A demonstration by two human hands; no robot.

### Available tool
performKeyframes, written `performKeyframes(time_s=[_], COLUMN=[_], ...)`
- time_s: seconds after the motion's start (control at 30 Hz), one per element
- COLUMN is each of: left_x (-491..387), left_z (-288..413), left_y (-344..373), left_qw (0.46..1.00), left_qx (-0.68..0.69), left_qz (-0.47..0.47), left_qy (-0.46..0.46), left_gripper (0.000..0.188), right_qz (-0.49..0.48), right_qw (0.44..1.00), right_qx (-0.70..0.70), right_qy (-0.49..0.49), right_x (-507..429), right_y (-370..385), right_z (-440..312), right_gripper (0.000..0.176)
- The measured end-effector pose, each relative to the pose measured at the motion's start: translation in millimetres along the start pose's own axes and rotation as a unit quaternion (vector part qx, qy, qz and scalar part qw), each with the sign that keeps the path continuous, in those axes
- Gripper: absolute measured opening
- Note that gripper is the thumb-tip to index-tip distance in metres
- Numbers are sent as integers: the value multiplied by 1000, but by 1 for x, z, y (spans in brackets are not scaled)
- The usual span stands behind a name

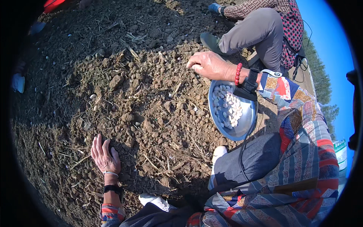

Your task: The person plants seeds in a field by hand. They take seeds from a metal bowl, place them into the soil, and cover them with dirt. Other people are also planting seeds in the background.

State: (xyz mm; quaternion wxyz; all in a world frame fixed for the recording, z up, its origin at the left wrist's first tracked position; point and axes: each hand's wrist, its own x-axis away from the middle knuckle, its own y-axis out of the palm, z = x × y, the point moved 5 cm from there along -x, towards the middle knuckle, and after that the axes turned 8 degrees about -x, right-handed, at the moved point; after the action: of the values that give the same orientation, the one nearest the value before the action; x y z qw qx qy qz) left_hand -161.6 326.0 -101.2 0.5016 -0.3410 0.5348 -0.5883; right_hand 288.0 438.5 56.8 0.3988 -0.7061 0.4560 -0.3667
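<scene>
Fingers spread somewhat, my left hand (105,157) rests palm down on the loose, cloddy soil (158,124). A few pale cloves lie in the dirt near it, one clove (92,96) farther out. My right hand (211,65) hovers over the soil just past the rim of a metal bowl (247,122). Its fingers are curled downward, and whatever may be between the fingertips is hidden. Inside the bowl are many white cloves that look like garlic (231,107). The bowl sits beside my right knee, partly covered by my wrist and a dark strapped device (246,89).
Another person (263,31) sits close at the upper right, a shoe (210,42) near my right hand. My white shoes (154,201) stand on the soil. A dark cable (244,153) crosses my leg. Dry straw (173,167) litters the ground. A labelled container (341,156) stands far right.
</scene>
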Motion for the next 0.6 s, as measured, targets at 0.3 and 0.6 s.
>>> performKeyframes(time_s=[0.3, 0.6], left_x=[4, 3], left_z=[-2, 0], left_y=[7, 7], left_qw=[999, 998], left_qx=[-48, -60], left_qz=[-3, -13], left_qy=[13, 7], left_gripper=[37, 39], right_qz=[26, 47], right_qw=[934, 949], right_qx=[23, -4], right_qy=[356, 313], right_x=[188, 207], right_y=[66, 102], right_z=[183, 173], right_gripper=[29, 24])
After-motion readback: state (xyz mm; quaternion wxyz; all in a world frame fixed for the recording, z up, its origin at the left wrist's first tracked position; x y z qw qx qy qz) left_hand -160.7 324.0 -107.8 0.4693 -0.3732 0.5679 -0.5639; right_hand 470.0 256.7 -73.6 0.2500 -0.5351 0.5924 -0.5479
